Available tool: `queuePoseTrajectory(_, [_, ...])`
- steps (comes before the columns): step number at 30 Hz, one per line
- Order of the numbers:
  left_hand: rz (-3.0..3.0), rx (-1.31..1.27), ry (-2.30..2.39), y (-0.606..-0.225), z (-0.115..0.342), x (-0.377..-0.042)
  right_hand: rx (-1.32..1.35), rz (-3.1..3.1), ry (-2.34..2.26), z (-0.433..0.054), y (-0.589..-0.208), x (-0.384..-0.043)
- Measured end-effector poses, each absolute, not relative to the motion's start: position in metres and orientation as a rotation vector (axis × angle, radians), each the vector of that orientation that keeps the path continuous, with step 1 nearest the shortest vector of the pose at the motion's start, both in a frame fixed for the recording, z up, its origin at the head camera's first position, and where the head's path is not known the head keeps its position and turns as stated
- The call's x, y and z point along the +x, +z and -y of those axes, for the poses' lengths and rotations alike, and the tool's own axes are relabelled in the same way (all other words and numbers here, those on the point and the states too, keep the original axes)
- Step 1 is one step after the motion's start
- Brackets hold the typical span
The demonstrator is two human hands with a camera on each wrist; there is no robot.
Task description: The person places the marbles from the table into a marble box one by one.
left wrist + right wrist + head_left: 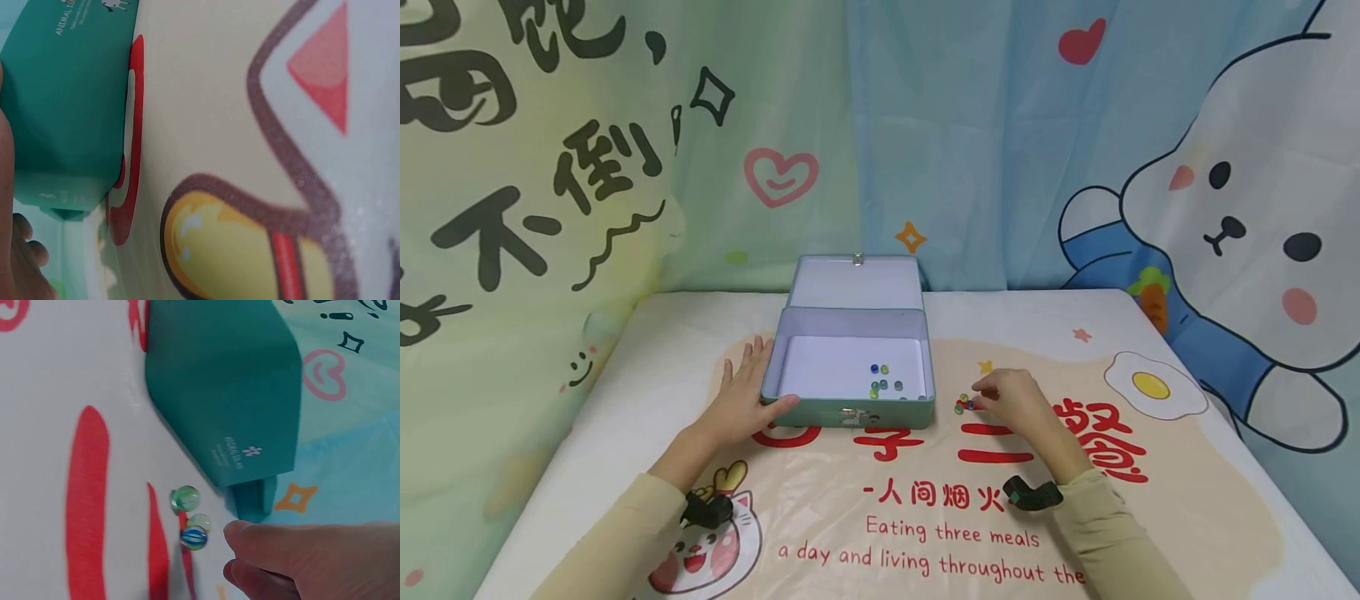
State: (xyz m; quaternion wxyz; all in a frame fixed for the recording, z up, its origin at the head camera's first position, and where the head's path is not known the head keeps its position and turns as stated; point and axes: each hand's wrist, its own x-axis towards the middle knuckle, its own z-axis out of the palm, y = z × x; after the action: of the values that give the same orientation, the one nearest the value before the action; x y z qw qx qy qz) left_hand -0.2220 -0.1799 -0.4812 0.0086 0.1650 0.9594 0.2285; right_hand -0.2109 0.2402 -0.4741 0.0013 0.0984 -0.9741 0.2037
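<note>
A green tin box point(850, 411) with a pale inside stands with its hinged lid point(857, 283) raised at the back. Several glass marbles point(883, 385) lie on its floor, toward the right front. My left hand point(741, 400) rests against the box's left side, fingers extended along it and thumb at the front corner. Right of the box, a small group of marbles lies on the cloth, among them a green marble point(185, 499) and a blue-striped marble point(194, 537). Beside these, my right hand point(1017, 404) hovers with bent fingers; no marble shows between its fingertips.
A printed tablecloth point(955, 542) with red lettering covers the table. Behind it hangs a printed curtain point(925, 125) with a white cartoon animal at the right. Dark wrist straps point(1032, 493) sit at both cuffs.
</note>
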Motion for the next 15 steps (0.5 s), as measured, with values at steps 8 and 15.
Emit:
queuePoseTrajectory(8, [-2.987, 0.510, 0.700, -0.480, 0.181, -0.222, 0.314, 3.071, 0.587, -0.236, -0.483, -0.210])
queuePoseTrajectory(15, [-2.974, 0.502, 0.702, -0.478, 0.182, -0.222, 0.319, 3.084, 0.549, -0.234, -0.486, -0.211])
